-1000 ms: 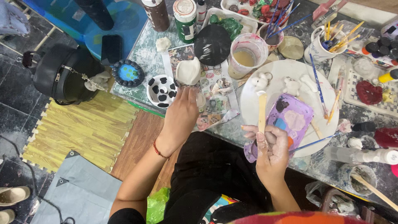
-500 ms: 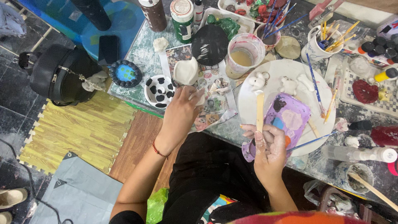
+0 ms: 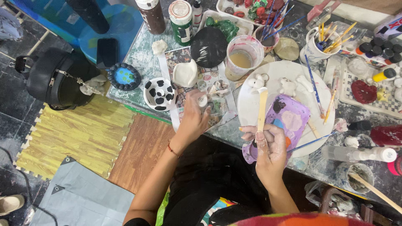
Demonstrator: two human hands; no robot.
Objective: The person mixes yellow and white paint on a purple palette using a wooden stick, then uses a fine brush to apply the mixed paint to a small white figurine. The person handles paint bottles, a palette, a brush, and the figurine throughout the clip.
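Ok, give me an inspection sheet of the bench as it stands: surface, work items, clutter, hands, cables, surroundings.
Surface: table, paint-smeared, crowded.
Job's things: flat wooden stick in the right hand, over a purple palette on a white round tray; small white piece at the left hand.
Clutter: spotted bowl, paint-water cup, green-labelled bottle, brush mug.
Grippers: right hand closed on the stick; left hand's grip on the piece unclear.
Cables: dark cord on the floor.
Surroundings: black bag, phone, yellow foam mats.
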